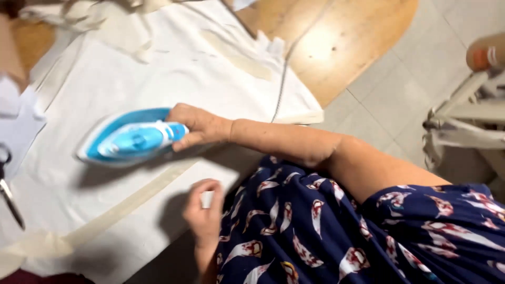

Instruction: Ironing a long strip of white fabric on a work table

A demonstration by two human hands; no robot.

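Left hand (204, 213), its grip pinched on the cloth (131, 79) at the near edge of the desk (336, 42), should pull taut while the right hand (195, 125), clenched round the iron (131, 138) mid-cloth, glides evenly beside the strip (131, 202).

From my view, one candidate only: a cylindrical container (486, 52) at the far right edge, lying near the pale frame there, tan body with an orange band and a whitish patch that may be a label. It is blurred and cut off by the edge, so I cannot tell more. No signs or screens in view.
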